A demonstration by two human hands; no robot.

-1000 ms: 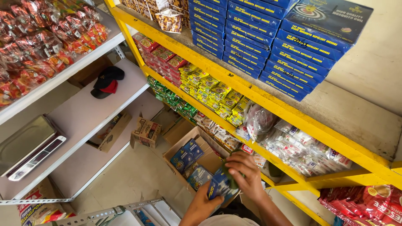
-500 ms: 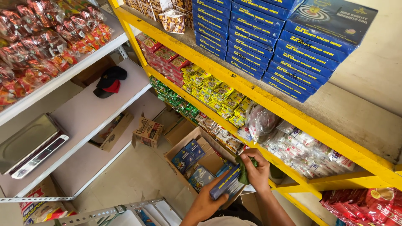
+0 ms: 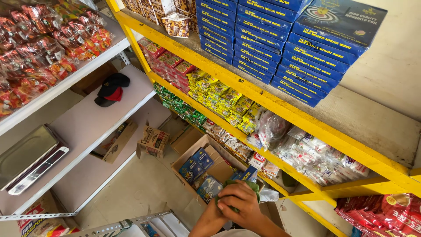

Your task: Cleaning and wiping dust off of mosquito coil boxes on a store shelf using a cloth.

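Note:
My left hand (image 3: 208, 220) holds a flat blue box (image 3: 246, 174) from below at the bottom middle of the view; only the box's top edge shows. My right hand (image 3: 239, 204) lies across the box, fingers closed on a green cloth (image 3: 253, 184) pressed against it. Both hands are just above an open cardboard carton (image 3: 219, 169) on the floor, which holds more flat blue boxes (image 3: 195, 164). A tall stack of the same kind of blue boxes (image 3: 272, 39) fills the top of the yellow shelf (image 3: 280, 109).
The yellow shelf's lower levels carry yellow, green and red packets and clear bags. A white shelf (image 3: 83, 118) at left bears a dark cap (image 3: 112, 87), a metal weighing scale (image 3: 26, 158) and red snack bags. Small cartons and a metal frame stand on the floor.
My hands and the blue box have dropped lower and nearer to me. My right hand with the green cloth has slid over the box's face and now covers most of it.

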